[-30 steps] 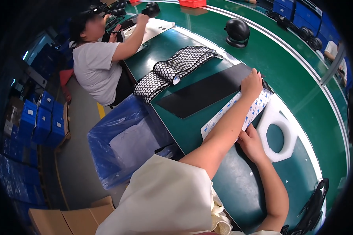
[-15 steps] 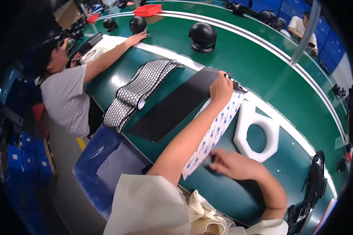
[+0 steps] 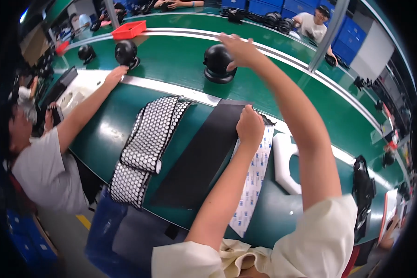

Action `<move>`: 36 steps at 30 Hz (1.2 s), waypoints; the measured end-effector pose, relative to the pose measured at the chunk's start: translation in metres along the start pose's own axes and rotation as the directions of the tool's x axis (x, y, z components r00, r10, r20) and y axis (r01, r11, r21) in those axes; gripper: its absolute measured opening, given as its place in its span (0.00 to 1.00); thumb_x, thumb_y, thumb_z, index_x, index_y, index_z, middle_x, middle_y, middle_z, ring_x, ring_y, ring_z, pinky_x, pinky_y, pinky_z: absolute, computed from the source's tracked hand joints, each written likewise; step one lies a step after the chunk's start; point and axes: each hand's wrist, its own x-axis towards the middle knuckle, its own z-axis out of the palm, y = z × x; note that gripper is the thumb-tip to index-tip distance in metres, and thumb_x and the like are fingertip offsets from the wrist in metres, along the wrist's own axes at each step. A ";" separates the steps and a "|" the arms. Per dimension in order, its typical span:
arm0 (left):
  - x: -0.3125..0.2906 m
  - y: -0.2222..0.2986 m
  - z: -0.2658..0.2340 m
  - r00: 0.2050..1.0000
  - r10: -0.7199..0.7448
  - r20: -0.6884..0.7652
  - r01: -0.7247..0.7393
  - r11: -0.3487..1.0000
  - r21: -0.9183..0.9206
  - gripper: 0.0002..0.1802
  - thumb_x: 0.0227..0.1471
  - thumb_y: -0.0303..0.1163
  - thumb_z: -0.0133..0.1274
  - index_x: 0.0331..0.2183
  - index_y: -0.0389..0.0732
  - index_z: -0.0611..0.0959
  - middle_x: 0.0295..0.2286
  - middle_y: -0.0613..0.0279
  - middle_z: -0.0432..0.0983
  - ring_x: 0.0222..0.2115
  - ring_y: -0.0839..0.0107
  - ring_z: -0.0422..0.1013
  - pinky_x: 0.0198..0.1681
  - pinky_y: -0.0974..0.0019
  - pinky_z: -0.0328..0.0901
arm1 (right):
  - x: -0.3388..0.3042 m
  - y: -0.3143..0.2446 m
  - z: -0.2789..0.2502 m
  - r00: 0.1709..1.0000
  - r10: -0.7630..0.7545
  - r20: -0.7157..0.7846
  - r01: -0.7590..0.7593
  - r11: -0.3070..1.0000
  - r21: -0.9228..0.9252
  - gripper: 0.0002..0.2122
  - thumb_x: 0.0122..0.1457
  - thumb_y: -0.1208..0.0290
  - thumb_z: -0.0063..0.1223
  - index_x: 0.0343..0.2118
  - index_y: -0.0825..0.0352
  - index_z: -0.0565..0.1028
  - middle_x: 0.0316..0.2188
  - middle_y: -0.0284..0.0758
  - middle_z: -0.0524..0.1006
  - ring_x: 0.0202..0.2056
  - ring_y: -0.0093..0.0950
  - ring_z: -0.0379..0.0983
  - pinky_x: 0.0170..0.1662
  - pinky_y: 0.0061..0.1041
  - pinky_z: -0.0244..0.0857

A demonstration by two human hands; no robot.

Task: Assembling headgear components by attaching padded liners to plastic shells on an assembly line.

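Observation:
My left hand (image 3: 251,127) is closed at the far end of a white strip (image 3: 251,194) printed with blue marks. What its fingers grip is hidden. Just beyond that fist shows a small dark, ragged-edged piece (image 3: 269,119). A long flat black sheet (image 3: 201,157) lies to the left of the strip. My right hand (image 3: 238,51) stretches far forward with its fingers apart, at the right side of a round black helmet-like shell (image 3: 216,62). Whether it touches the shell, I cannot tell.
A white foam ring (image 3: 282,162) lies partly behind my right forearm. White-dotted black mesh (image 3: 148,129) is folded at the left. A co-worker (image 3: 51,171) reaches to another black shell (image 3: 126,52). Black straps (image 3: 362,185) lie at the right; a red tray (image 3: 129,30) stands far back.
My right hand has swung from beside the white strip, low in the view, up and forward to the black shell. My left hand stays closed at the strip's far end. The view has shifted.

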 end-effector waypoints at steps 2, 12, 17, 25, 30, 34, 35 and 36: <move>0.002 -0.007 -0.001 0.999 -0.022 0.030 0.023 0.999 -0.035 0.10 0.45 0.29 0.44 0.32 0.36 0.66 0.28 0.54 0.68 0.31 0.58 0.67 0.31 0.59 0.64 | 0.029 -0.011 0.036 0.990 0.006 0.140 -0.001 0.999 -0.035 0.58 0.21 0.57 0.69 0.56 0.39 0.37 0.59 0.31 0.39 0.58 0.44 0.38 0.46 0.69 0.39; 0.002 -0.012 0.000 0.997 -0.014 0.082 0.008 0.997 0.072 0.14 0.47 0.36 0.42 0.35 0.37 0.69 0.29 0.55 0.70 0.32 0.59 0.69 0.33 0.59 0.65 | -0.004 -0.017 0.056 0.980 0.158 -0.123 -0.155 0.987 0.033 0.44 0.26 0.60 0.65 0.52 0.58 0.55 0.46 0.38 0.58 0.48 0.40 0.55 0.42 0.47 0.58; 0.002 -0.006 0.002 0.995 -0.080 0.067 0.077 0.996 0.047 0.13 0.48 0.35 0.40 0.35 0.39 0.68 0.32 0.50 0.70 0.33 0.52 0.67 0.33 0.51 0.61 | -0.090 0.037 0.046 0.803 0.432 -0.411 -0.025 0.713 0.701 0.44 0.26 0.53 0.67 0.45 0.72 0.56 0.41 0.45 0.61 0.44 0.37 0.60 0.44 0.31 0.60; 0.036 -0.024 -0.019 0.999 -0.033 -0.043 -0.004 0.741 -0.671 0.14 0.48 0.37 0.42 0.23 0.35 0.72 0.21 0.65 0.65 0.23 0.74 0.60 0.29 0.69 0.58 | -0.274 0.062 -0.011 0.838 0.543 -0.052 0.193 -0.206 0.959 0.37 0.38 0.67 0.61 0.50 0.70 0.52 0.42 0.38 0.63 0.42 0.27 0.63 0.46 0.24 0.58; 0.042 0.041 -0.101 0.632 0.309 0.711 0.560 0.452 -0.694 0.18 0.48 0.37 0.43 0.37 0.33 0.72 0.16 0.69 0.61 0.17 0.81 0.58 0.20 0.83 0.51 | -0.334 0.056 -0.015 0.863 0.496 0.096 0.146 -0.427 0.892 0.40 0.36 0.64 0.62 0.51 0.68 0.49 0.43 0.38 0.63 0.46 0.28 0.62 0.49 0.27 0.56; 0.014 0.061 -0.120 0.220 0.303 0.927 0.441 0.817 -0.372 0.43 0.42 0.28 0.50 0.56 0.39 0.45 0.17 0.65 0.65 0.19 0.79 0.62 0.23 0.80 0.55 | -0.346 0.055 0.004 0.886 0.414 0.208 -0.048 -0.364 0.930 0.43 0.33 0.70 0.65 0.51 0.68 0.46 0.45 0.42 0.59 0.46 0.32 0.60 0.50 0.28 0.55; 0.003 0.068 -0.119 0.273 0.268 0.924 0.461 0.806 -0.370 0.44 0.41 0.26 0.51 0.56 0.40 0.46 0.18 0.64 0.66 0.19 0.80 0.62 0.24 0.80 0.56 | -0.347 0.054 0.010 0.900 0.403 0.169 -0.042 -0.306 0.951 0.42 0.33 0.69 0.65 0.50 0.70 0.47 0.45 0.42 0.59 0.47 0.32 0.59 0.50 0.27 0.54; -0.006 0.074 -0.123 0.386 0.222 0.895 0.452 0.801 -0.393 0.43 0.41 0.26 0.51 0.56 0.40 0.47 0.18 0.65 0.66 0.19 0.81 0.61 0.24 0.80 0.56 | -0.347 0.050 0.019 0.910 0.375 0.175 -0.053 -0.315 0.948 0.43 0.32 0.68 0.67 0.49 0.70 0.48 0.44 0.42 0.59 0.47 0.32 0.59 0.50 0.28 0.54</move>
